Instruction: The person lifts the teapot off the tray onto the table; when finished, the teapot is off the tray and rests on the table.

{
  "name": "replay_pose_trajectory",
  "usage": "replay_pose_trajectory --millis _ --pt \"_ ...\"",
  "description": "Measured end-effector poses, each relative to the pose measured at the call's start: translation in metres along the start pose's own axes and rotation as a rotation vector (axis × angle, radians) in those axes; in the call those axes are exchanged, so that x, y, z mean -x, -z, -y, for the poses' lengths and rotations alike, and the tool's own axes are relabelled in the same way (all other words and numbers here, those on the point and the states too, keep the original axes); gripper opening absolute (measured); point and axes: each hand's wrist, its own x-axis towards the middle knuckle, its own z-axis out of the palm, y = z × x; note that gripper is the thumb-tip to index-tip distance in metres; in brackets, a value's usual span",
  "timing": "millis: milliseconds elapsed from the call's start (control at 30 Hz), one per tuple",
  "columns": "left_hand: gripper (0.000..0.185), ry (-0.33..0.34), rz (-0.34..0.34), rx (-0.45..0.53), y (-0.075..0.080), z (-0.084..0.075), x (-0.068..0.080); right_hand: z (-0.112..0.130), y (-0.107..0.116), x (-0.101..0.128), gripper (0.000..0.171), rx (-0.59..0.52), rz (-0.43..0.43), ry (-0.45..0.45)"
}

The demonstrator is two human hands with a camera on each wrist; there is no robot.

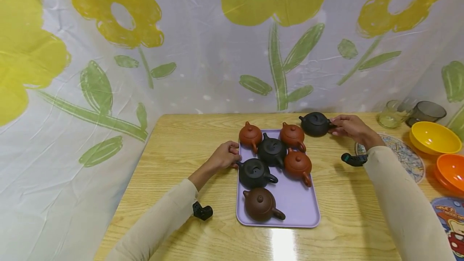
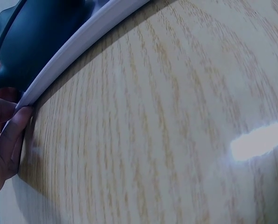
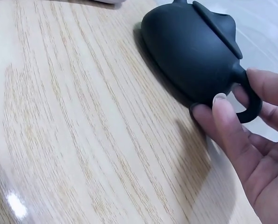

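At the near left corner of the tray (image 1: 295, 212), a brown teapot (image 1: 259, 206) is set. Farther up, the left rim is pinched by the left hand (image 1: 224, 156), presumably for steadiness. Past the far right corner, by the desk's (image 1: 188, 136) far edge, a black teapot (image 1: 314, 126) is held by its handle in the right hand (image 1: 349, 128), probably for control.

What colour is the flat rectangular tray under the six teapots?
The flat pale purple rectangular tray: pale purple, showing best in the head view.

Black teapot (image 1: 316, 125), upright, near lilac tray (image 1: 295, 206)
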Motion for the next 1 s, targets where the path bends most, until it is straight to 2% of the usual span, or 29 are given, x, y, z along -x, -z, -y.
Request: replay_pose_trajectory --millis 300,1000 --pt "0.046 -0.013 0.004 0.018 -0.0003 0.0009 0.0007 0.0018 -0.0003 0.0007 0.040 -0.011 0.001 -0.006" --pt "0.046 -0.009 -0.001 0.008 -0.0009 0.0001 0.0023 -0.0018 -0.0010 -0.0033 0.040 -0.038 -0.060 0.023"
